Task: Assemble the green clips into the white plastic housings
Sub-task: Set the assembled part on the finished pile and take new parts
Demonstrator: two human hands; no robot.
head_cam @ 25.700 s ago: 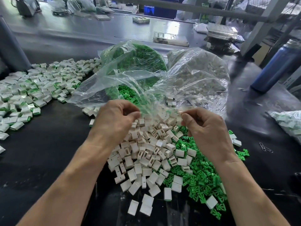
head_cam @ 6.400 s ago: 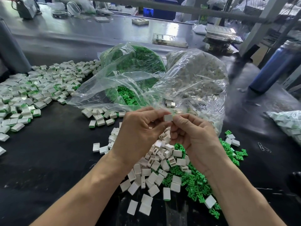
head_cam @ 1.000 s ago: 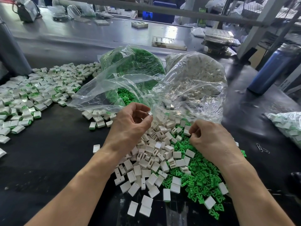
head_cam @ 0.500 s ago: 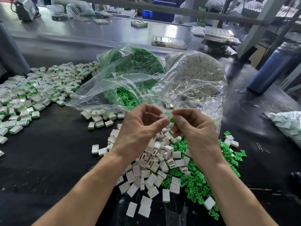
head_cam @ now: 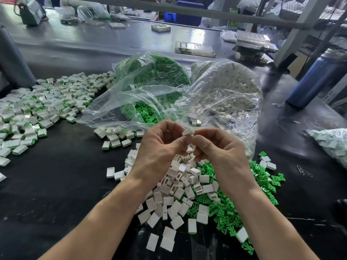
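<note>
A wide spread of assembled white-and-green pieces (head_cam: 37, 106), too many to be counted, is seen at the left of the frame on the black worktop (head_cam: 56, 184). Two clear plastic bags are set at upper centre: the bag of green clips (head_cam: 154, 76) to the left, the bag of white housings (head_cam: 231, 87) just beside it on the right. Below them, one white plastic housing (head_cam: 188, 131) is pinched between the fingertips of the left hand (head_cam: 159, 147) and the right hand (head_cam: 216, 147), both held together above the loose stock. A green clip (head_cam: 192, 136) is seen only as a sliver at the housing's lower edge. Under the hands, a heap of white housings (head_cam: 178, 194) is touched on its right by a heap of green clips (head_cam: 234, 203). At far right, two paper clips (head_cam: 304, 171) and one blue bottle (head_cam: 317, 79) are seen.
</note>
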